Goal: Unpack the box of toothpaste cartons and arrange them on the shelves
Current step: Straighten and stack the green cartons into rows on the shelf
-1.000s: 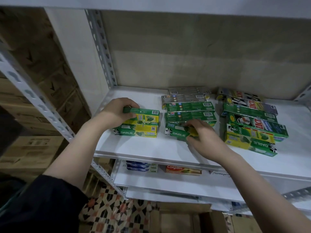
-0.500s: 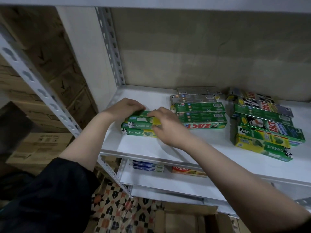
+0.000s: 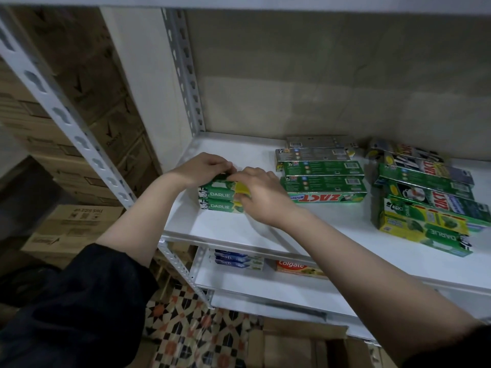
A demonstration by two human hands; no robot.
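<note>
Both hands meet over a small stack of green Darlie cartons (image 3: 220, 195) on the white shelf (image 3: 265, 229). The left hand (image 3: 204, 167) curls over the stack's far left end, gripping the top carton; the right hand (image 3: 261, 193) clasps the stack's right end, fingers bent round it. Just right of the right hand lies a row of Zact cartons (image 3: 324, 181), and farther right, well apart, another pile of cartons (image 3: 425, 200).
</note>
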